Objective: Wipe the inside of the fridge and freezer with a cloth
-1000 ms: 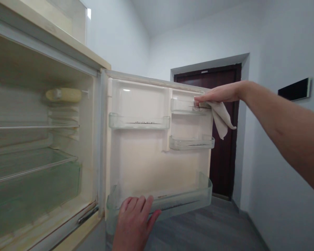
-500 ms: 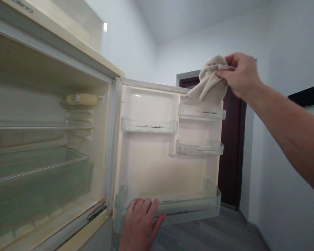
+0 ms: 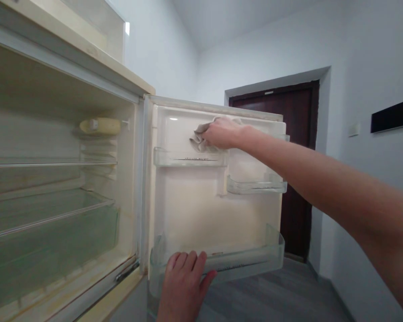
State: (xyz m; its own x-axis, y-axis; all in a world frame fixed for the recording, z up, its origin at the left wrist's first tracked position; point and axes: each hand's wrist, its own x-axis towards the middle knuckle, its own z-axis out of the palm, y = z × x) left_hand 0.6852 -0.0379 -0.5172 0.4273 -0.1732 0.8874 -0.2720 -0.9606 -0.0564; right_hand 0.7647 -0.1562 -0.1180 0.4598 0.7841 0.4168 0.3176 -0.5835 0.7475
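Note:
Before me the fridge door [image 3: 188,210] stands swung out, its inner side facing me. My right hand [image 3: 223,133] is closed on a crumpled light-grey cloth [image 3: 199,137], held against the door's upper panel just above the top left door shelf [image 3: 191,158]. Part of the cloth is hidden behind the fingers. Low on the door, my left hand [image 3: 186,277] hooks its fingers over the front rim of the large clear bottom bin [image 3: 251,264], thumb on the outer side. A smaller clear shelf [image 3: 257,185] sits at the door's right side, below my right forearm.
To the left is the fridge interior, with a glass shelf [image 3: 50,164], a greenish clear drawer [image 3: 53,250] and a yellowed lamp cover [image 3: 100,126]. Above it, the freezer door [image 3: 87,27] is open. A dark red room door [image 3: 298,179] stands behind; a black panel [image 3: 392,116] hangs at right.
My right hand has brought the cloth left and down, from above the door's top right corner onto the upper panel. My left hand stays on the bottom bin.

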